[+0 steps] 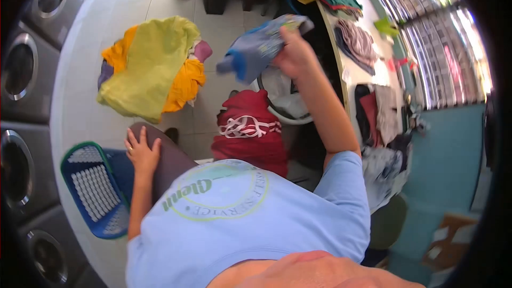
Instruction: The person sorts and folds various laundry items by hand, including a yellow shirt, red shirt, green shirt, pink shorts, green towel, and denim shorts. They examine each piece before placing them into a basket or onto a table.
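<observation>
Above the tiled floor (224,32) beside washers (18,64), our right hand (292,53) grips a garment (256,48); our left hand (141,152) rests open on our knee (168,154).

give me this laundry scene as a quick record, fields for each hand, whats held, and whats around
right hand: raised, grip closed on a blue-grey garment
left hand: flat on the person's own thigh, holding nothing
below the garment: white basket, red bag beside it
floor: yellow and orange cloth pile, blue basket
left edge: washing machines
right side: table with folded clothes
</observation>
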A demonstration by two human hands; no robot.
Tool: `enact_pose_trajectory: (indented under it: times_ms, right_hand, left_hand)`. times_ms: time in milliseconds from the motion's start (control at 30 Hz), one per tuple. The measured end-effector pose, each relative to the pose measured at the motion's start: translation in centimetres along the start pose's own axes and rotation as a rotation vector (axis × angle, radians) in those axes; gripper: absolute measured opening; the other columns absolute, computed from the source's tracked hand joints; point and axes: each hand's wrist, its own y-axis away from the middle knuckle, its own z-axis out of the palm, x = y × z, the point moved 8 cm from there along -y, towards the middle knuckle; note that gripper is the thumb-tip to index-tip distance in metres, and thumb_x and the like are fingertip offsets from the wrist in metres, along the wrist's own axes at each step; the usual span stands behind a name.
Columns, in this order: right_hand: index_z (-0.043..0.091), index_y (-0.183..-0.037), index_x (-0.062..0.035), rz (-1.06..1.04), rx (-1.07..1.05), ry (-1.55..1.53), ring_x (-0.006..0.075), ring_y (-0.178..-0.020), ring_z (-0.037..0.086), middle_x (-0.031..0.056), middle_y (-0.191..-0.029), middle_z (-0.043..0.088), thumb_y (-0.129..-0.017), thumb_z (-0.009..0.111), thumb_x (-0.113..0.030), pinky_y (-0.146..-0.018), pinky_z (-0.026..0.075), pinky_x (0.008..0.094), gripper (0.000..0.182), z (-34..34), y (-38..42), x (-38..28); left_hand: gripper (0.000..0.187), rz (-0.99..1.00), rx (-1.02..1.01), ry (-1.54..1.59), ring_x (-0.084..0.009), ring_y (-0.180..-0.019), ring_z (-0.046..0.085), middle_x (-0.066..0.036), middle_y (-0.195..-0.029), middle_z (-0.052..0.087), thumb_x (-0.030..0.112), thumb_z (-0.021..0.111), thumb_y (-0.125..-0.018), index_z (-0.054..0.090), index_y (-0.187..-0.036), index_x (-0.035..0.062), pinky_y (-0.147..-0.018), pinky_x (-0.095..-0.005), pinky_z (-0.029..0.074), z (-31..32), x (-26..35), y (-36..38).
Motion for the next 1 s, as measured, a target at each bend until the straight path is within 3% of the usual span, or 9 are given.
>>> enact_pose_trajectory:
  times_ms: [167,333,467,567,667,700,867,933,1000]
  right_hand:
    - [0.044,-0.119,-0.0027,-0.212,-0.112,0.117,0.0318,-0.105,0.058,0.0147,-0.118,0.055,-0.101,0.033,-0.023,-0.093,0.048,0.0513,0.03,-1.7,-8.1,-14.1]
    - [0.041,-0.128,0.0024,-0.539,0.015,0.226,0.0345,-0.121,0.046,0.0203,-0.132,0.047,-0.1,0.028,-0.023,-0.107,0.033,0.0511,0.04,-3.3,-13.5,-30.9]
    - [0.046,-0.125,0.0004,-0.538,0.159,0.126,0.0337,-0.113,0.052,0.0169,-0.125,0.054,-0.099,0.035,-0.022,-0.102,0.04,0.0496,0.036,-15.5,-22.3,-38.8]
    - [0.043,-0.132,-0.0075,-0.264,0.609,0.185,0.0298,-0.121,0.045,0.017,-0.132,0.046,-0.096,0.044,-0.029,-0.097,0.044,0.0451,0.042,-21.8,-20.2,-32.9]
    - [0.042,-0.129,0.0013,-0.389,0.931,0.218,0.0391,-0.112,0.051,0.0203,-0.125,0.049,-0.083,0.058,-0.014,-0.087,0.046,0.0562,0.052,-30.2,-21.5,-30.5]
    - [0.039,-0.13,0.0051,-0.551,0.735,0.272,0.0359,-0.108,0.054,0.0211,-0.122,0.049,-0.076,0.064,-0.013,-0.086,0.046,0.0543,0.062,-29.7,-22.3,-29.9]
    - [0.054,-0.114,0.005,-1.437,0.786,1.51,0.0367,-0.101,0.055,0.022,-0.11,0.056,-0.076,0.068,-0.018,-0.091,0.042,0.0402,0.046,-12.1,-15.5,-21.8]
    - [0.057,-0.114,-0.0002,-1.465,0.316,1.57,0.034,-0.1,0.055,0.0185,-0.107,0.058,-0.079,0.065,-0.017,-0.092,0.042,0.0401,0.04,-6.6,-16.5,-15.2]
    - [0.062,-0.11,-0.008,-1.113,-0.084,1.453,0.0295,-0.096,0.056,0.0131,-0.1,0.061,-0.08,0.065,-0.016,-0.089,0.044,0.0384,0.031,-2.8,-18.0,-6.3]
  left_hand:
    - [0.057,-0.045,0.07,0.061,-0.0468,-0.127,0.033,-0.017,-0.146,0.028,0.04,0.063,-0.081,0.049,-0.132,0.0199,-0.097,-0.0547,0.036,-0.7,-0.2,-0.8]
    - [0.056,-0.073,0.038,0.058,-0.0457,-0.127,0.033,-0.015,-0.146,0.029,0.037,0.065,-0.08,0.05,-0.131,0.0198,-0.098,-0.0528,0.035,0.1,0.8,-2.3]
    - [0.057,-0.073,0.026,0.027,-0.0457,-0.126,0.034,-0.015,-0.146,0.03,0.036,0.066,-0.078,0.05,-0.13,0.0188,-0.099,-0.0528,0.035,0.6,1.1,-3.1]
    - [0.057,-0.071,0.001,0.021,-0.0464,-0.125,0.034,-0.016,-0.145,0.03,0.036,0.066,-0.078,0.051,-0.13,0.0187,-0.098,-0.0531,0.035,0.6,1.6,-3.6]
    - [0.057,-0.063,-0.013,0.003,-0.0469,-0.125,0.035,-0.017,-0.144,0.031,0.036,0.066,-0.078,0.051,-0.129,0.0185,-0.098,-0.0531,0.036,0.9,1.7,-4.0]
    - [0.056,-0.054,-0.008,0.0,-0.0468,-0.124,0.035,-0.017,-0.144,0.032,0.036,0.066,-0.078,0.051,-0.129,0.0184,-0.097,-0.053,0.036,0.9,1.8,-4.2]
    - [0.055,0.037,0.059,0.01,-0.0455,-0.121,0.039,-0.017,-0.141,0.036,0.039,0.066,-0.077,0.053,-0.127,0.0181,-0.094,-0.0533,0.039,1.2,2.1,-4.7]
    - [0.055,0.041,0.089,0.006,-0.0443,-0.12,0.04,-0.017,-0.139,0.037,0.04,0.066,-0.077,0.054,-0.126,0.0189,-0.093,-0.0533,0.04,1.2,2.1,-4.5]
    - [0.055,0.027,0.101,0.015,-0.0442,-0.121,0.039,-0.017,-0.139,0.037,0.041,0.066,-0.077,0.054,-0.126,0.0196,-0.093,-0.0546,0.038,1.2,1.9,-4.1]
